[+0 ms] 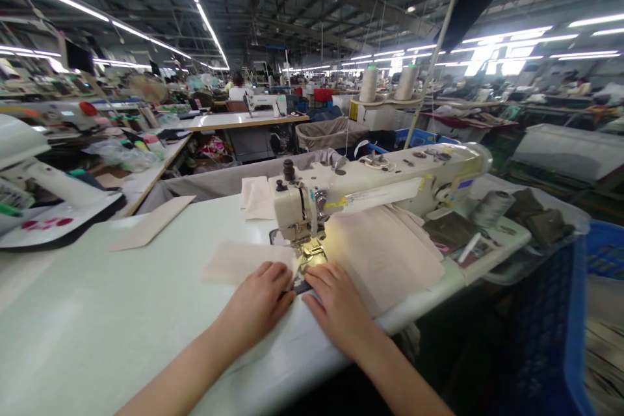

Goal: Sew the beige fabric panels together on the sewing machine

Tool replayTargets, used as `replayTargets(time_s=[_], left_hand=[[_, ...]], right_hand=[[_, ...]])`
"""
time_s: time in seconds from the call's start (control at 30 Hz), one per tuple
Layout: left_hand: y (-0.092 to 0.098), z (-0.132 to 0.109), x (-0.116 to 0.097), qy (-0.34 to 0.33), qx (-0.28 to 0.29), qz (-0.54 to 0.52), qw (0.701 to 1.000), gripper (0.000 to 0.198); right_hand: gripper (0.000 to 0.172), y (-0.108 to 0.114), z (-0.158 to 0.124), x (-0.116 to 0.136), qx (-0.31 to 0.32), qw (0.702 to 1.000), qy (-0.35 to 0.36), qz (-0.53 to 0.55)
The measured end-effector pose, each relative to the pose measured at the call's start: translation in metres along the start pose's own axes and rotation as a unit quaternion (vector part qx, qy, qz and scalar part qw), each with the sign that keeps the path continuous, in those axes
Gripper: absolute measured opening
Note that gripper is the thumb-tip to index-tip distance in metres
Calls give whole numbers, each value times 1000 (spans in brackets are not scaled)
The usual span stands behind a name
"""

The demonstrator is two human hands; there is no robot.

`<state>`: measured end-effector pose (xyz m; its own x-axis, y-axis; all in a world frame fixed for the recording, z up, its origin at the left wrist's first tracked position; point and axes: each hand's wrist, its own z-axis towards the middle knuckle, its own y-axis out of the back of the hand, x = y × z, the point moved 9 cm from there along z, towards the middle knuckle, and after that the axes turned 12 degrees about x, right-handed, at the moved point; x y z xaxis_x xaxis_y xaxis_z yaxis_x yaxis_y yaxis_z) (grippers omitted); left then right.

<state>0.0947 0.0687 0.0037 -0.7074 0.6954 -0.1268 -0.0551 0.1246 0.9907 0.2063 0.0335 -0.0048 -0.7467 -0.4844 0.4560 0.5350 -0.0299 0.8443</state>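
Observation:
A cream-coloured sewing machine (390, 175) stands on the pale green table (97, 318), its lamp lighting the metal needle plate (312, 257). My left hand (263, 292) lies with its fingers bent over the right end of a small cream fabric piece (234, 261), thumb apart. Just in front of the needle plate, my right hand (336, 302) rests with fingertips down and thumb spread. Beside that hand, a stack of larger cream fabric pieces (385, 253) reaches under the machine arm. Whatever lies beneath my fingertips is hidden.
A flat cream panel (153, 224) lies on the table's left, and folded cream fabric (257, 198) sits behind the machine head. At right are a grey thread cone (492, 208) and dark cloth scraps (536, 214). A blue crate (550, 318) stands beside the table's right edge.

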Motion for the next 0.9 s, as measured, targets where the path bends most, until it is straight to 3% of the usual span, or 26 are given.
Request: replayTargets(time_s=[0.13,0.23,0.37,0.53,0.9], left_hand=[[-8,-13,-37,-46,5,7,999,20],[-11,-14,-43,-41,14,44,998,21],[-15,-12,-41,-26,47,84,995,27],[-17,-13,-38,-44,53,63,996,23],[-7,11,-4,-53,23,46,997,23]], right_hand=[[16,-1,-7,1,11,1000,10,4],[15,-3,-11,0,10,1000,8,-6],[21,-5,-16,0,13,1000,16,-19],[16,-5,-14,0,27,999,15,-37],[10,-6,26,-11,50,994,-21,-98]])
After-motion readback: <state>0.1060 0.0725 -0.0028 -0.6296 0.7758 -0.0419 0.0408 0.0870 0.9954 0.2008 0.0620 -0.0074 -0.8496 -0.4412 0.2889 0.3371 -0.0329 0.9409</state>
